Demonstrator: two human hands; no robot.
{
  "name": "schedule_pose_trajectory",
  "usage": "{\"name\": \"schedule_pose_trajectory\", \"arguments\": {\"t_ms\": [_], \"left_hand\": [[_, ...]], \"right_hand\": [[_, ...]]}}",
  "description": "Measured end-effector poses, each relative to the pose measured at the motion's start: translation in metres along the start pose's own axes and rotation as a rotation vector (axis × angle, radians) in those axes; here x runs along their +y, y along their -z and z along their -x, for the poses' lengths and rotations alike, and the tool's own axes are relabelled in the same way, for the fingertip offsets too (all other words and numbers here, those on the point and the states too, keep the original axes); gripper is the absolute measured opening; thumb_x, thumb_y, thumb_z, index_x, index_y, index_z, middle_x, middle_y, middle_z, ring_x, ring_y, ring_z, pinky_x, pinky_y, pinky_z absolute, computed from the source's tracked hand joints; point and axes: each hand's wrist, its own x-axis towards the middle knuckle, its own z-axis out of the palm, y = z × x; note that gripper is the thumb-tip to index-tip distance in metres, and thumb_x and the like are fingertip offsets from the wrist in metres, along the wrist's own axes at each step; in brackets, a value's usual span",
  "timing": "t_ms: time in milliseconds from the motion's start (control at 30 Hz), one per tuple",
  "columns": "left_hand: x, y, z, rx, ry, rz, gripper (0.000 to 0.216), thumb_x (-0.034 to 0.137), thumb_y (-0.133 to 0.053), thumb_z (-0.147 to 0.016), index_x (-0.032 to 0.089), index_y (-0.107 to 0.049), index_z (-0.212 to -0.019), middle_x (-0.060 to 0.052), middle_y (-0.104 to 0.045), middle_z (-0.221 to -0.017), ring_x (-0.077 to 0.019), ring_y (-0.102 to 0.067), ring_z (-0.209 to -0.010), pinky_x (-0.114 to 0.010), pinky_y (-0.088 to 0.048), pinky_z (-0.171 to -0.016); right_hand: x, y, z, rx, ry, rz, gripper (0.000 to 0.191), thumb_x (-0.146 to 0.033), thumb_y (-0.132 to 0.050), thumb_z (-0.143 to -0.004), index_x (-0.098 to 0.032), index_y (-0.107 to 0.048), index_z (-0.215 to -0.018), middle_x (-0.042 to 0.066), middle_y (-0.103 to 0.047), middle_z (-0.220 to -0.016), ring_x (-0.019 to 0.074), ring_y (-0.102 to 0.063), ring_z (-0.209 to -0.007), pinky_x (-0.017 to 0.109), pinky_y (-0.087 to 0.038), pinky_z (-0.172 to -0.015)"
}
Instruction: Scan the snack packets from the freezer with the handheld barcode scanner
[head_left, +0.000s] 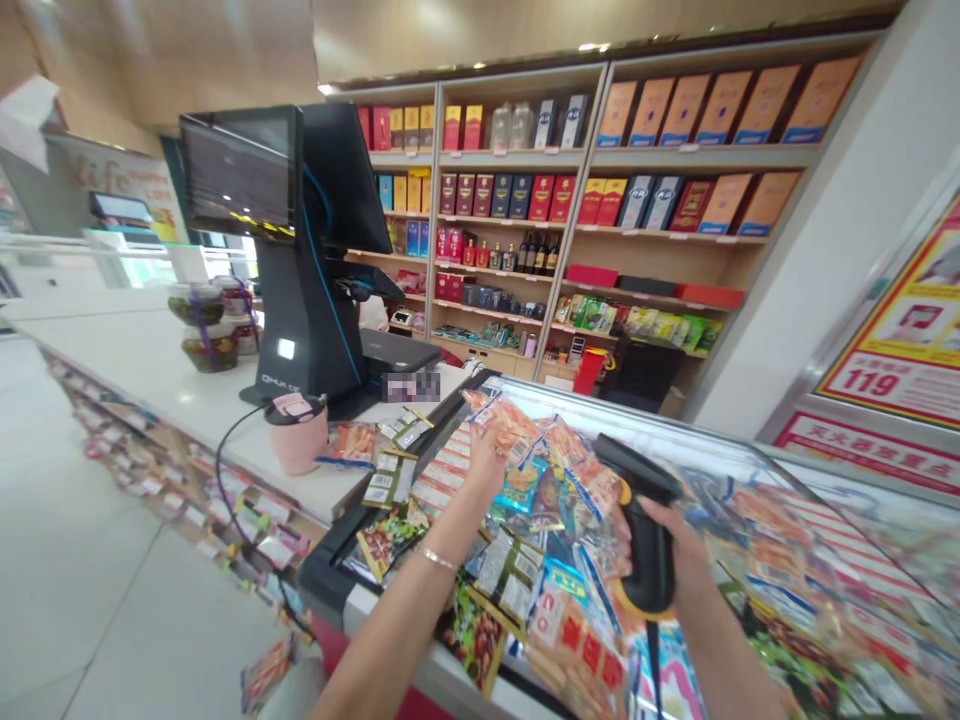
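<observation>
while the left hand [487, 455] pinches the near edge of an orange snack packet [516, 428], most of which lies just beyond and to the right of its fingers, the right hand [684, 550] is curled around the grip of a black barcode scanner [649, 550]. more snack packets [510, 575] cover the display case [328, 567] beneath both, and a pink cup [298, 445] stands on the white worktop [135, 335], near the point-of-sale terminal [304, 335]
</observation>
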Motion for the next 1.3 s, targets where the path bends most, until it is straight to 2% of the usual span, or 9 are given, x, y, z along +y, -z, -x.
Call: {"name": "schedule_pose_trajectory", "arguments": {"t_ms": [200,300,433,533,600,700,833,1033,1300], "left_hand": [[-0.020,-0.083,0.061,-0.208,0.053,-0.021,0.058,0.015,-0.070,-0.065,0.027,-0.046,-0.116,-0.001,-0.064,-0.097,-0.0119,-0.064,-0.078,-0.024,-0.052,-0.073],[-0.051,-0.117,0.100,-0.282,0.109,-0.059,0.055,0.017,-0.070,-0.066,0.026,-0.048,-0.116,-0.003,-0.063,-0.106,-0.0144,-0.064,-0.089,-0.026,-0.051,-0.079],[-0.102,-0.138,0.150,-0.336,0.254,-0.146,0.067,0.024,-0.068,-0.071,0.026,-0.039,-0.131,-0.009,-0.057,-0.125,-0.0197,-0.059,-0.110,-0.032,-0.048,-0.092],[-0.139,-0.137,0.177,-0.401,0.302,-0.323,0.078,0.027,-0.063,-0.077,0.022,-0.022,-0.143,-0.014,-0.044,-0.141,-0.0222,-0.048,-0.126,-0.036,-0.040,-0.104],[-0.161,-0.129,0.189,-0.483,0.178,-0.555,0.080,0.027,-0.060,-0.078,0.017,-0.017,-0.145,-0.016,-0.034,-0.148,-0.0227,-0.035,-0.136,-0.036,-0.028,-0.113],[-0.189,-0.111,0.197,-0.646,-0.070,-0.992,0.070,0.032,-0.052,-0.084,0.013,-0.024,-0.145,-0.018,-0.025,-0.152,-0.0262,-0.017,-0.143,-0.041,-0.016,-0.117],[-0.214,-0.093,0.200,-0.744,-0.203,-1.399,0.053,0.035,-0.032,-0.093,0.017,-0.035,-0.142,-0.016,-0.039,-0.145,-0.0268,-0.028,-0.139,-0.049,-0.017,-0.116],[-0.229,-0.088,0.198,-0.776,-0.276,-1.425,0.052,0.039,-0.025,-0.095,0.019,-0.034,-0.143,-0.010,-0.049,-0.138,-0.0223,-0.040,-0.131,-0.046,-0.020,-0.116],[-0.235,-0.097,0.191,-0.877,-0.183,-1.384,0.053,0.039,-0.024,-0.095,0.020,-0.032,-0.144,-0.010,-0.045,-0.142,-0.0219,-0.037,-0.133,-0.045,-0.018,-0.116]], "right_hand": [[-0.053,0.035,0.057,0.128,0.239,0.028,0.031,-0.043,-0.071,-0.066,-0.019,-0.061,-0.082,0.000,-0.047,-0.056,0.0133,-0.044,-0.043,0.022,-0.041,-0.035],[-0.068,0.057,0.086,0.249,0.283,0.025,0.030,-0.043,-0.070,-0.064,-0.020,-0.061,-0.081,0.001,-0.046,-0.056,0.0142,-0.043,-0.044,0.024,-0.041,-0.035],[-0.075,0.086,0.121,0.409,0.373,0.014,0.029,-0.041,-0.070,-0.060,-0.019,-0.060,-0.077,0.002,-0.045,-0.056,0.0142,-0.044,-0.046,0.024,-0.043,-0.039],[-0.070,0.110,0.141,0.518,0.403,0.000,0.031,-0.041,-0.070,-0.058,-0.020,-0.058,-0.078,0.000,-0.045,-0.056,0.0135,-0.043,-0.047,0.022,-0.041,-0.038],[-0.060,0.129,0.150,0.596,0.398,-0.017,0.034,-0.041,-0.070,-0.056,-0.019,-0.057,-0.078,0.000,-0.046,-0.056,0.0126,-0.043,-0.047,0.020,-0.041,-0.038],[-0.038,0.158,0.155,0.707,0.360,-0.080,0.038,-0.041,-0.070,-0.051,-0.019,-0.053,-0.077,-0.001,-0.048,-0.057,0.0125,-0.045,-0.046,0.020,-0.041,-0.038],[-0.007,0.188,0.152,0.765,0.296,-0.153,0.041,-0.039,-0.069,-0.047,-0.019,-0.051,-0.079,-0.001,-0.050,-0.056,0.0135,-0.046,-0.046,0.022,-0.042,-0.038],[0.012,0.207,0.147,0.753,0.289,-0.215,0.036,-0.037,-0.065,-0.053,-0.019,-0.052,-0.082,-0.001,-0.050,-0.058,0.0141,-0.047,-0.047,0.023,-0.043,-0.040],[0.002,0.198,0.149,0.852,0.273,-0.223,0.027,-0.033,-0.060,-0.051,-0.020,-0.056,-0.074,0.000,-0.047,-0.058,0.0149,-0.044,-0.047,0.026,-0.043,-0.037]]}}
